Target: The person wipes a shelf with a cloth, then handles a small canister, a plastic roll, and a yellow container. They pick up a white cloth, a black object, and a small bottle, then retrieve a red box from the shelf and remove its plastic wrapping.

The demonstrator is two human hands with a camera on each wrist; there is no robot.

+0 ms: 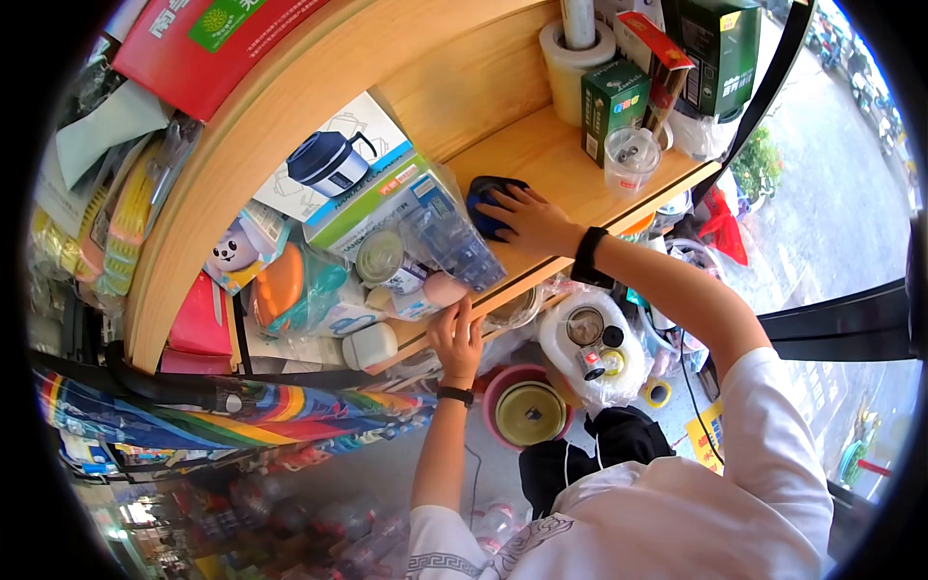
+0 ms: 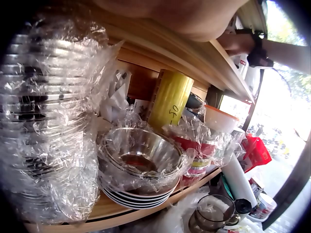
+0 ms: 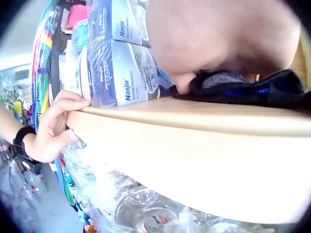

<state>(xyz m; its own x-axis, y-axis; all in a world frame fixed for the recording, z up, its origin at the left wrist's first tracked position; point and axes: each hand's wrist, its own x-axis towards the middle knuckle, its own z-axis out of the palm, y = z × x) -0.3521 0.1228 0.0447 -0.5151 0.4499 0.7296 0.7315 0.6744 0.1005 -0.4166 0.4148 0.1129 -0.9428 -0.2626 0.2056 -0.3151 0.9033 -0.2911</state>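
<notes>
A black and dark-blue cloth (image 1: 486, 205) lies on the wooden shelf (image 1: 512, 145). My right hand (image 1: 530, 222) rests over it with fingers spread; from the right wrist view, the palm and a fingertip touch the black cloth (image 3: 238, 90). At the shelf's front edge is my left hand (image 1: 454, 340), fingers laid on the rim near a pinkish round item (image 1: 445, 290). Seen from the right wrist, the left hand (image 3: 52, 127) has its fingers on top of the edge and its thumb lower down. Plastic-wrapped Nanjie boxes (image 3: 121, 73) stand between the two hands.
Green boxes (image 1: 615, 101), a clear cup (image 1: 632, 159) and a tape roll (image 1: 570, 72) stand at the shelf's right end. Boxed goods (image 1: 372, 208) fill its left part. Below are wrapped metal bowls (image 2: 141, 158), a yellow roll (image 2: 170, 99) and a glass mug (image 2: 214, 211).
</notes>
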